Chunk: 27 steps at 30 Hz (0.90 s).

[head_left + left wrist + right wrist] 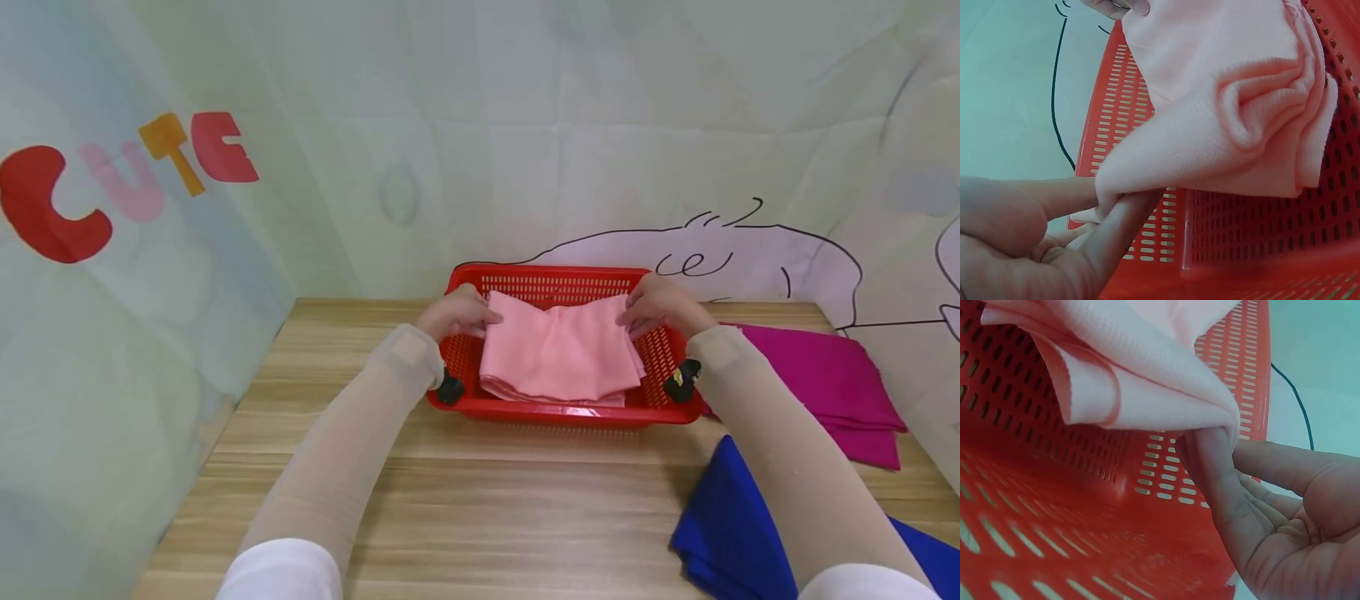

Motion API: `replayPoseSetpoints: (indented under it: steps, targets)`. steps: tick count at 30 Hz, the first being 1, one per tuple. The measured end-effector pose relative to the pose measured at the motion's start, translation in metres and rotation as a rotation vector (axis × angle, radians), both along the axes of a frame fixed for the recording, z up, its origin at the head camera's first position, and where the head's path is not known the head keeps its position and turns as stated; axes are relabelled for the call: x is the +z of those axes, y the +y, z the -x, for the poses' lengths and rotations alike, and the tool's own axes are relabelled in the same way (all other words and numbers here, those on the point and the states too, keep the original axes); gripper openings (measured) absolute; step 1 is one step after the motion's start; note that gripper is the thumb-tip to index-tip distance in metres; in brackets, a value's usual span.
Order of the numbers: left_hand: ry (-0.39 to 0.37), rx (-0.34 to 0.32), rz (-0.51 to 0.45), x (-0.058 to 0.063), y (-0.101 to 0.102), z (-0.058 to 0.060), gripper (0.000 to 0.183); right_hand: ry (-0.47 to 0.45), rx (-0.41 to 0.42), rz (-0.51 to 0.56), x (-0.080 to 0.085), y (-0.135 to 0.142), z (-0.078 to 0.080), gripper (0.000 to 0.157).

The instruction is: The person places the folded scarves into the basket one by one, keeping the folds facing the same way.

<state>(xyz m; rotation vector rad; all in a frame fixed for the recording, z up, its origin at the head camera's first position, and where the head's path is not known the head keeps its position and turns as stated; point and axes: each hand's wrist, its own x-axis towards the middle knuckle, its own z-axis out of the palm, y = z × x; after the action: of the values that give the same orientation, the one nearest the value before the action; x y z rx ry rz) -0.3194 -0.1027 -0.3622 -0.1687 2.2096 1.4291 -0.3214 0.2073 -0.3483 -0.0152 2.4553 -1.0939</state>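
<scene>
A folded pink cloth (558,350) hangs between both hands inside a red plastic basket (555,412). My left hand (459,312) pinches its upper left corner between thumb and fingers; in the left wrist view that hand (1054,244) grips the folded edge from below. My right hand (660,304) pinches the upper right corner, and the right wrist view shows its thumb and fingers (1219,475) round the layered edge. The cloth sags a little in the middle, with several layers showing along its lower edge. Slotted basket walls surround it.
A magenta folded cloth (817,383) lies on the wooden table (525,500) right of the basket. Nearer, a blue cloth (735,533) lies partly under the right forearm. A printed fabric backdrop (487,167) stands behind the table and along its left side.
</scene>
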Motion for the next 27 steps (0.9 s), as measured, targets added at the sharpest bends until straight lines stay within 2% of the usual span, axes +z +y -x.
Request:
replayPoseSetpoints:
  steps: [8,20,27]
  targets:
    - [-0.001,-0.004,0.022,-0.0005,0.0008,-0.0003,0.023,0.02,0.026,0.006,-0.006,-0.0011,0.0037,0.02]
    - [-0.007,-0.037,0.098,0.0039,-0.0002,-0.003,0.02,0.052,0.033,-0.053,-0.0081,-0.0024,0.0034,0.021]
    - [-0.012,-0.031,0.117,0.0045,0.0018,-0.0042,0.034,0.045,0.057,-0.086,-0.0073,-0.0036,0.003,0.022]
